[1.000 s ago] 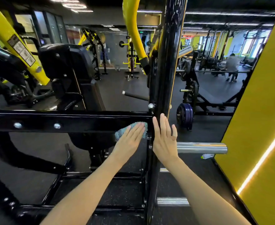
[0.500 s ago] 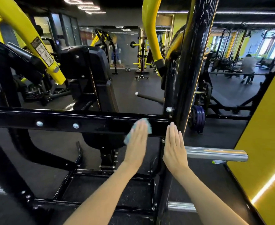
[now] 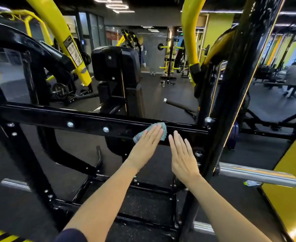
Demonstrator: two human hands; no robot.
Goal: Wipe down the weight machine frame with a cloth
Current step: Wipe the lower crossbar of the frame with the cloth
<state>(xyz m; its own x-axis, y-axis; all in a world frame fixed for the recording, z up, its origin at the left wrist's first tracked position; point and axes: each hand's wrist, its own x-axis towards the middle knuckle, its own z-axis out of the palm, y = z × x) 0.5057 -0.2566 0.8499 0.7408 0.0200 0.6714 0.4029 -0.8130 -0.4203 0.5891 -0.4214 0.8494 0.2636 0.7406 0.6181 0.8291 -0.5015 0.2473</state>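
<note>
A black horizontal crossbar [image 3: 56,117] of the weight machine frame runs across the view at mid height and meets a black upright post [image 3: 231,95] on the right. My left hand [image 3: 147,142] lies flat with straight fingers on a small teal cloth [image 3: 163,131], pressing it against the crossbar's front face. Only the cloth's edges show around the fingers. My right hand [image 3: 183,154] is open with straight fingers just to the right, its fingertips at the crossbar's lower edge near the post.
A chrome weight peg [image 3: 255,174] sticks out to the right of the post. Yellow lever arms [image 3: 61,37] and a black seat pad [image 3: 115,63] stand behind the crossbar. A yellow panel [image 3: 290,172] fills the right side. A person [image 3: 292,79] stands far right.
My left hand and the cloth have slid left along the crossbar, away from the upright post. My right hand has come off the post and followed leftward. The view has shifted left.
</note>
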